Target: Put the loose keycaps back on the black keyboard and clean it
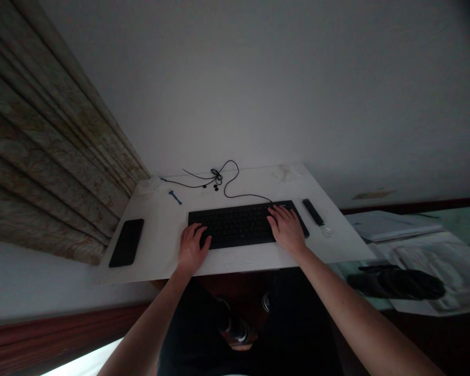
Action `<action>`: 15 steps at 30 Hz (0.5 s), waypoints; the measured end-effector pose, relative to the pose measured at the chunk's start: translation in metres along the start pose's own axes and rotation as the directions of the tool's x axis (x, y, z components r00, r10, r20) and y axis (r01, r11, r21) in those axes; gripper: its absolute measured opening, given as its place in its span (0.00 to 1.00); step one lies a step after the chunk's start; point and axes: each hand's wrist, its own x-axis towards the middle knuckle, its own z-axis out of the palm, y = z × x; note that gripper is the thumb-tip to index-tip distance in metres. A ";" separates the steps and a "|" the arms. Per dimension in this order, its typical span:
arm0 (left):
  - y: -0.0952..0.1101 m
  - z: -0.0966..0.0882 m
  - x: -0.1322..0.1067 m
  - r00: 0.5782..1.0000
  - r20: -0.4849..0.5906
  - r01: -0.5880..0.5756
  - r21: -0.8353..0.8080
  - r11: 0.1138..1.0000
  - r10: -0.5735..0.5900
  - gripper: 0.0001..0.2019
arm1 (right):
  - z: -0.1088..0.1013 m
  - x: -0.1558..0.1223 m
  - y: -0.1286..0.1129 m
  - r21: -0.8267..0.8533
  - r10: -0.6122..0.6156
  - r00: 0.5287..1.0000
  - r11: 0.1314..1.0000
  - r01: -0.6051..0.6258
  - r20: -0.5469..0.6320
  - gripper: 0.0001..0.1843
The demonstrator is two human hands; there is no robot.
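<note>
A black computer keyboard (238, 224) lies across the white desk (160, 256), near its front edge. My left hand (193, 248) rests on the keyboard's left end, its fingers on the keys. My right hand (285, 230) lies spread over the right end, holding nothing. A black cable (246, 196) runs from the keyboard's far edge to a tangled black wired earphone set (217, 177). A black smartphone (126, 243) lies face up left of my left hand. A narrow black object (313, 212) sits right of the keyboard, with a small clear item (326, 231) at its near end.
A small blue tool (175, 197) lies at the desk's far left, and a pale crumpled item (149, 185) sits in the far left corner. A patterned curtain (47, 141) hangs left, with a wall (258, 78) beyond. Papers (395, 225) and a dark bag (395, 283) lie lower right.
</note>
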 end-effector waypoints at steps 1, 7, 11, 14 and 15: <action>0.001 0.000 0.002 1.000 -0.003 -0.008 0.012 1.000 0.008 0.14 | 0.000 -0.001 0.002 0.001 -0.001 1.000 1.000 0.001 -0.011 0.28; 0.013 0.021 0.062 0.996 0.018 -0.085 -0.034 0.996 0.086 0.14 | -0.001 -0.003 0.000 0.022 -0.005 0.999 1.000 0.006 -0.051 0.27; 0.014 0.051 0.137 0.990 0.120 -0.075 -0.036 0.997 0.079 0.18 | -0.004 -0.003 0.000 0.040 -0.005 0.998 0.999 0.007 -0.066 0.26; 0.011 0.070 0.178 0.958 0.287 -0.022 0.105 0.994 -0.009 0.22 | -0.005 -0.004 0.001 0.040 -0.005 0.997 0.999 0.009 -0.080 0.25; 0.009 0.075 0.186 0.949 0.312 -0.009 0.129 0.992 -0.032 0.23 | -0.005 -0.004 0.002 0.041 -0.006 0.996 0.999 0.009 -0.089 0.25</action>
